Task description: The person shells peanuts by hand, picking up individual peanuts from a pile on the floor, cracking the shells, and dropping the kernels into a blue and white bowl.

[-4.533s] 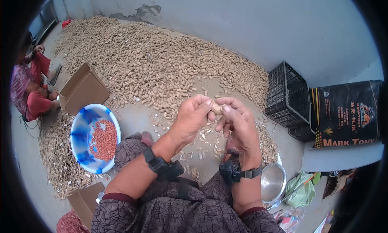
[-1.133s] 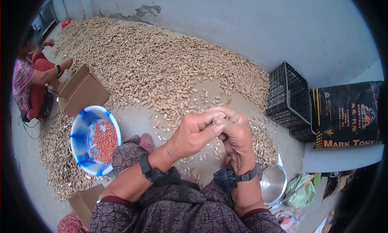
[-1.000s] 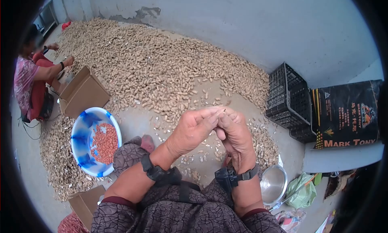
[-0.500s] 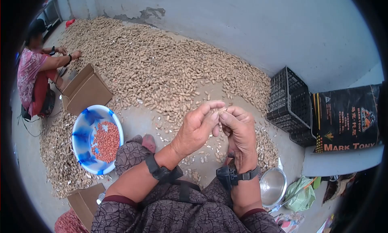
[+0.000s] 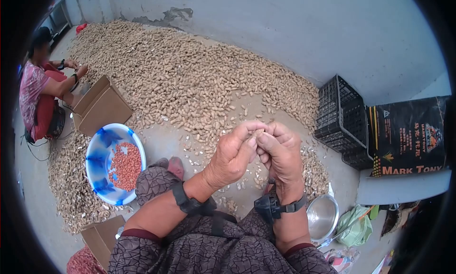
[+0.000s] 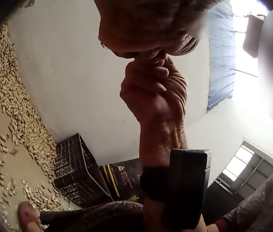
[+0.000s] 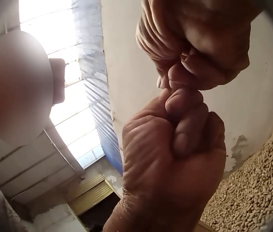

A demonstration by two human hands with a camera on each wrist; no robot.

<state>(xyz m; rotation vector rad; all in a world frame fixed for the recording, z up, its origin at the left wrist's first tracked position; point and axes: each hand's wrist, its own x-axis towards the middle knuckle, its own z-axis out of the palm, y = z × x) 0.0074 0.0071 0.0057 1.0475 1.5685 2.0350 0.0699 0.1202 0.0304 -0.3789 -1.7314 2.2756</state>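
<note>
Both hands meet in front of the lap, fingertips together. A small tan peanut [image 5: 259, 132] shows between the thumbs in the head view. The left hand [image 5: 232, 153] pinches it between thumb and curled forefinger; the right hand [image 5: 284, 153] pinches it from the other side. In the left wrist view the right hand [image 6: 156, 92] has its fingers bent in toward the left hand [image 6: 151, 24]. The right wrist view shows the left hand [image 7: 175, 140] touching the right hand [image 7: 199, 38], the peanut hidden. A blue and white basin [image 5: 99, 167] holds reddish kernels [image 5: 126, 167].
A large peanut heap [image 5: 180, 74] lies along the wall. An open cardboard box [image 5: 105, 107] and a seated person [image 5: 39, 91] are at left, above a shell pile [image 5: 71, 188]. At right stand black crates [image 5: 339, 115], a black sack [image 5: 408, 136] and a metal bowl [image 5: 323, 217].
The hands stay together at nearly the same place, with their fingers shifted around the peanut. More of the tan shell shows between the thumbs. The seated person has drawn both hands together.
</note>
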